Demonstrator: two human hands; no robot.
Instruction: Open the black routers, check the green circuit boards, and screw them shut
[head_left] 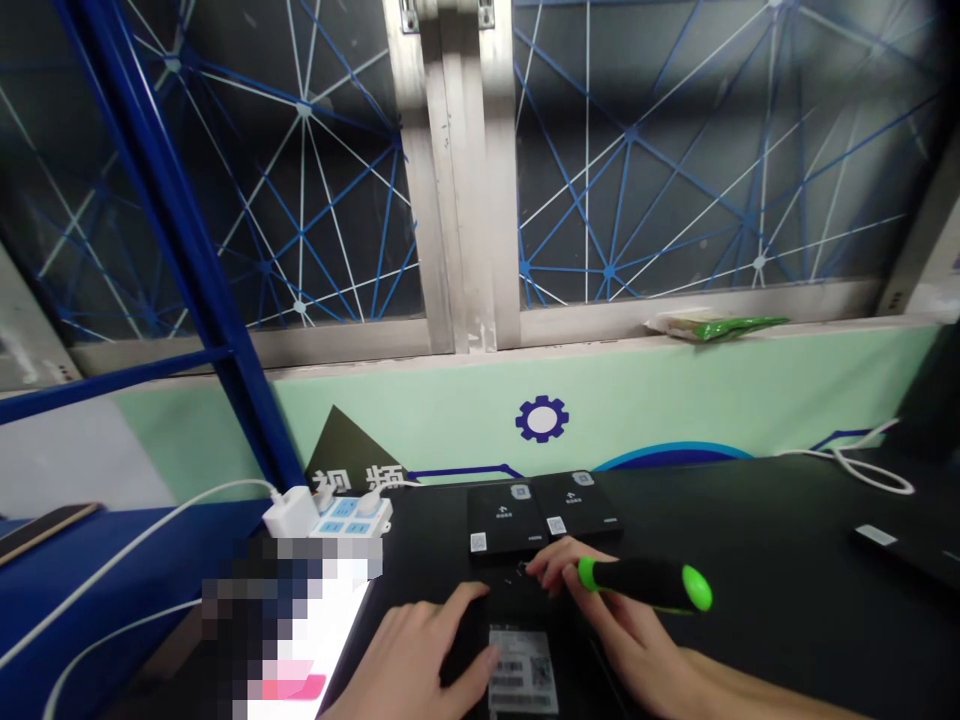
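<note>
My right hand (622, 630) holds a screwdriver with a black and bright green handle (645, 583), tilted across the hand; its shaft is hidden. The fingertips of this hand reach down to a few tiny screws (517, 574) on the dark surface. My left hand (424, 650) lies with thumb and index finger spread, at the left side of a black flat object with a white printed label (523, 670). The thumb tip touches the label's edge. Against the black surface, the outline of that object is hard to make out.
Two black flat boxes (504, 515) lie side by side behind my hands. A white power strip (352, 515) with plugs and cables stands left, near a lit screen (337, 610). Another black box (907, 560) lies far right. A green packet (720, 325) rests on the windowsill.
</note>
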